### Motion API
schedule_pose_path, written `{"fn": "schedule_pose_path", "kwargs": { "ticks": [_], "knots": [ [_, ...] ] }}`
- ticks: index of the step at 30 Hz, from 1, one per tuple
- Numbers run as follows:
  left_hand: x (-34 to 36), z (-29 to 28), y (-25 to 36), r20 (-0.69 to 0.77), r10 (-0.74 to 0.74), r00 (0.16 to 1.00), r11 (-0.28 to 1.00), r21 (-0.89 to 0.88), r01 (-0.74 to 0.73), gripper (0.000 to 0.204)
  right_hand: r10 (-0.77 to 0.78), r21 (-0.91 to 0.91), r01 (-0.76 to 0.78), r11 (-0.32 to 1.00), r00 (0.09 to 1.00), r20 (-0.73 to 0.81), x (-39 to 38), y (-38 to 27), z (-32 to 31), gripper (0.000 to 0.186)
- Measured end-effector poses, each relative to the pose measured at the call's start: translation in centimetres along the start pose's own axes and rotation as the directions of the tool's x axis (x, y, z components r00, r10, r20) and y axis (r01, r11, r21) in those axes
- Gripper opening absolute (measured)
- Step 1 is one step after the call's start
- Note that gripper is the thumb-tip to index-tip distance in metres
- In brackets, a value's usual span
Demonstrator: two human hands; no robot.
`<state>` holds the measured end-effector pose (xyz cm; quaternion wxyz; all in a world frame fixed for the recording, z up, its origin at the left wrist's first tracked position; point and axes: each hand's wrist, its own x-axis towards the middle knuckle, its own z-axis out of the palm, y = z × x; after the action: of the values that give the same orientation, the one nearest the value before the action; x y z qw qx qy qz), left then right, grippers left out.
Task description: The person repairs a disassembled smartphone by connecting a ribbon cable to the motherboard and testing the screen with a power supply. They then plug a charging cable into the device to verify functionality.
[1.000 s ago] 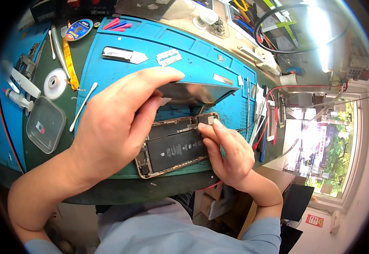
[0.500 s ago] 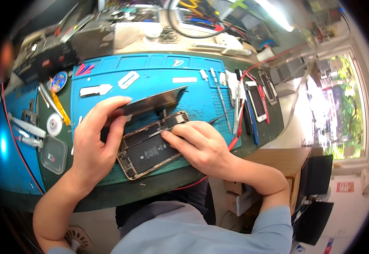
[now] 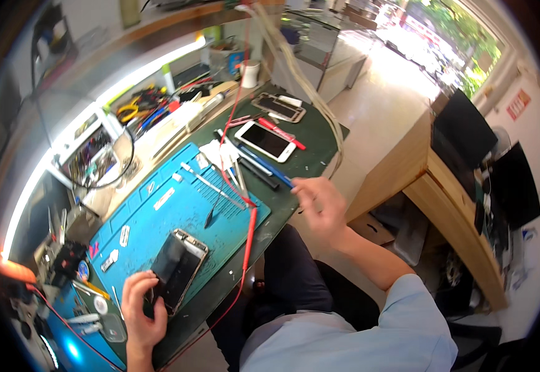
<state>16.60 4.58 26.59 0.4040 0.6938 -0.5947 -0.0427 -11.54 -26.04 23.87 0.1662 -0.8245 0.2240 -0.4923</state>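
Note:
My left hand (image 3: 142,310) grips the lower left edge of the phone's dark screen panel (image 3: 169,265), thumb and fingers bent around it. The panel now lies low over the phone body (image 3: 191,245), whose upper inner parts show beside it. How far the two touch cannot be made out. Off to the right, past the bench edge, my right hand (image 3: 321,208) is slightly blurred, its fingertips pinching the near end of a slim blue pen-shaped tool (image 3: 270,164). That tool lies alongside a black pen-shaped one (image 3: 259,175).
A blue work mat (image 3: 158,217) carries small parts and a thin metal tool (image 3: 211,185). A red probe (image 3: 249,239) with its cable crosses the mat's right edge. A white phone (image 3: 265,141) and an opened phone frame (image 3: 278,107) lie farther back. A wooden desk (image 3: 400,167) stands right.
My right hand has left the phone and reached right to the blue tool. The raised screen panel has come down over the phone body. The view has swung right.

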Motion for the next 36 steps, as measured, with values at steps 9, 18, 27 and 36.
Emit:
{"fn": "schedule_pose_path", "kwargs": {
  "ticks": [9,18,27,36],
  "knots": [
    [-0.6,0.9,1.3,0.206,-0.061,0.977,0.972,0.235,0.011,0.095,0.883,0.778,-0.460,-0.427,-0.027,0.468,-10.2,18.6,-3.2,0.020],
    [0.7,-1.1,2.3,0.316,-0.270,0.909,0.926,0.345,0.155,0.110,0.395,0.428,-0.271,0.862,0.889,-0.233,2.6,8.9,-2.1,0.017],
    [1.1,-2.7,1.4,0.262,-0.243,0.934,0.915,0.381,0.131,0.089,-0.058,0.047,0.043,0.998,0.911,0.408,4.6,0.0,2.3,0.022],
    [5.4,9.6,9.5,0.093,-0.165,0.982,0.984,0.077,0.158,0.038,0.153,0.272,-0.428,0.862,0.730,0.666,6.8,-1.1,3.4,0.025]
  ]
}}
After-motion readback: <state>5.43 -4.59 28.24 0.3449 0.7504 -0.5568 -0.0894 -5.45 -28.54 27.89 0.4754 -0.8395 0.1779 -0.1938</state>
